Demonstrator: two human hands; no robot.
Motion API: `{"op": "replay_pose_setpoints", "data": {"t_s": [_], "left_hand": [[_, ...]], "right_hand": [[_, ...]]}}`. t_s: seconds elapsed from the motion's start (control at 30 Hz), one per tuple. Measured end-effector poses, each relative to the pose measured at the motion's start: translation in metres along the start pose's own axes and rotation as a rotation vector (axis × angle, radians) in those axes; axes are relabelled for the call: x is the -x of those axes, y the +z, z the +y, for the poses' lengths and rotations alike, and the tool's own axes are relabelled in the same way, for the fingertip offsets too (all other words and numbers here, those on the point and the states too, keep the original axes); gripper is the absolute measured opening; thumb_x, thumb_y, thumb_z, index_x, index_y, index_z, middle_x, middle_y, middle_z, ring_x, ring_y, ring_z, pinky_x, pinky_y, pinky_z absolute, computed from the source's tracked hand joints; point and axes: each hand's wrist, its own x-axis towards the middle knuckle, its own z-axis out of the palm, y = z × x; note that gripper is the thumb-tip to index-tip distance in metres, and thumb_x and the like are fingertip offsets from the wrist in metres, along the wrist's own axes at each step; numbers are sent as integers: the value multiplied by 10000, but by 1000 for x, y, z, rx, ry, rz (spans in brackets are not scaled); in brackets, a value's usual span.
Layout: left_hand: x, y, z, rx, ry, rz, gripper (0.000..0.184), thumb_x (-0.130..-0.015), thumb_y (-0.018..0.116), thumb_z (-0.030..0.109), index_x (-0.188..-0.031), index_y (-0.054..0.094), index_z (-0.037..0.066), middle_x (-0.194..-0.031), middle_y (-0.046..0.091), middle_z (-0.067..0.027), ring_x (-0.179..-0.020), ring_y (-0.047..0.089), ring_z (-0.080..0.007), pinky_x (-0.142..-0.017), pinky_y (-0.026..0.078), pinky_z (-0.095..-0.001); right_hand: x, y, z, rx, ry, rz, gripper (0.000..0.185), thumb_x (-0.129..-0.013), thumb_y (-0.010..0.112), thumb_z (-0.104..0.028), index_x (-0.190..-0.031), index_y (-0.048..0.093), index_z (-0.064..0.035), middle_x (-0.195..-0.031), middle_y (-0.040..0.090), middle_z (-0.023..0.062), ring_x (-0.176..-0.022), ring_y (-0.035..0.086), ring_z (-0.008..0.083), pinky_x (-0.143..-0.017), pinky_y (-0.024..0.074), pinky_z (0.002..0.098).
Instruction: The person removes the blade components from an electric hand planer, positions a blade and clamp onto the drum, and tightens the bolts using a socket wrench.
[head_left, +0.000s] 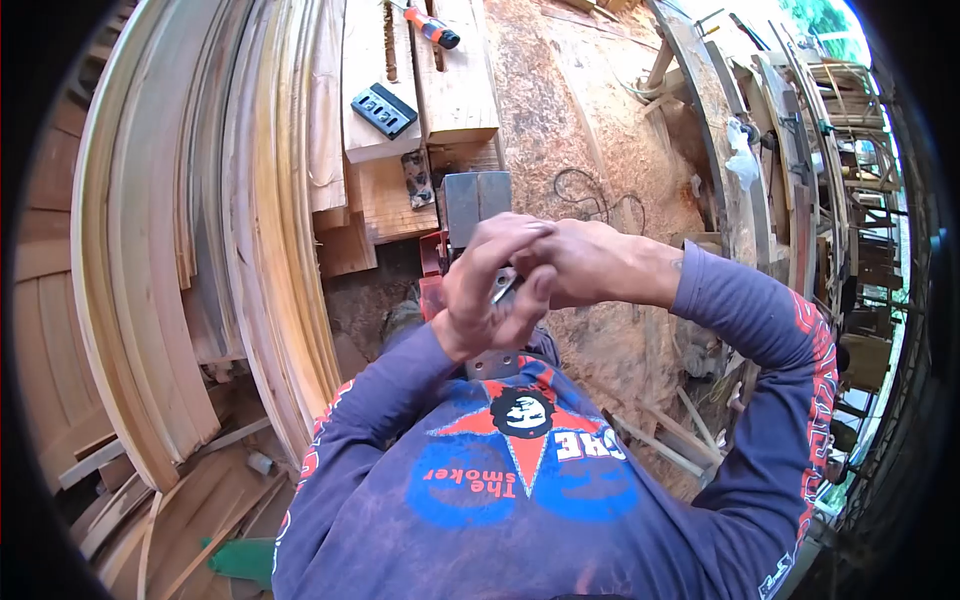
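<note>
On my feed, the biggest thing is the stack of long boards (150,250), running down the left side of the frame. Sawdust-strewn ground (600,350) lies right of centre, and the purple-blue shirt (450,545) of the wearer fills the bottom middle. Thick timbers (462,85) stand at the top, left of centre.

Mid-frame I have both bare hands, touching each other. The right hand (590,262) comes in from the right with its fingers mostly hidden; the left hand (478,290) is curled up against it, thumb apart from the bent fingers. I can't tell whether either one grips anything. Just above them sits the grey metal block (478,195), its lower part covered by the hands, with red parts (432,290) beside the left hand.

A dark cord (590,190) loops on the ground to the upper right of the hands. On the timbers rest a black slotted block (384,109) and an orange-and-black handle (432,28). Smallest, a shiny metal piece (503,284) shows between the hands, partly hidden.
</note>
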Motion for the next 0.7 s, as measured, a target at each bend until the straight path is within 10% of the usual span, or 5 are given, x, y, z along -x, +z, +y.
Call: {"op": "replay_pose_setpoints", "data": {"t_s": [0.13, 0.2, 0.4, 0.53, 0.7], "left_hand": [[-28, 22, -8, 308, -404, 238, 210, -1072, 631, 82, -1241, 654, -40, -764, 744, -85, -609, 682, -88, -531, 532, -237], [-47, 27, -10, 288, -613, 166, 178, -1062, 673, 115, -1159, 694, -33, -657, 688, -30, -534, 623, -47, -462, 466, -221], [-77, 19, -27, 370, -942, -321, 213, -1060, 698, 187, -1142, 717, -9, -747, 657, 38, -556, 513, -9, -481, 371, -200], [-82, 17, -24, 361, -1004, -457, 165, -1042, 712, 144, -1112, 737, -3, -764, 649, 59, -594, 482, 4, -508, 329, -196], [-78, 21, -18, 337, -989, -469, 184, -1035, 724, 148, -1108, 736, -20, -805, 668, 52, -683, 512, 5, -573, 382, -199]], "right_hand": [[-6, 46, 10, -501, -49, 305, 264, -946, 520, -71, -1065, 699, 82, -1080, 703, 305, -1037, 716, 397, -881, 582, 490], [-9, 72, 11, -8, -180, 470, 282, -975, 503, -75, -1119, 685, 86, -1191, 670, 324, -1138, 667, 407, -961, 541, 486], [-13, 64, -60, -1487, 319, 590, 319, -1089, 555, -266, -1163, 677, 19, -1019, 721, 141, -934, 663, 183, -818, 519, 368], [-21, 59, -74, -1874, 411, 683, 228, -1066, 517, -237, -922, 576, -70, -660, 510, -4, -519, 479, 95, -438, 373, 300], [-15, 75, -59, -1682, 294, 673, 306, -1067, 542, -253, -992, 656, 21, -836, 681, 94, -745, 657, 204, -699, 507, 360]]}}
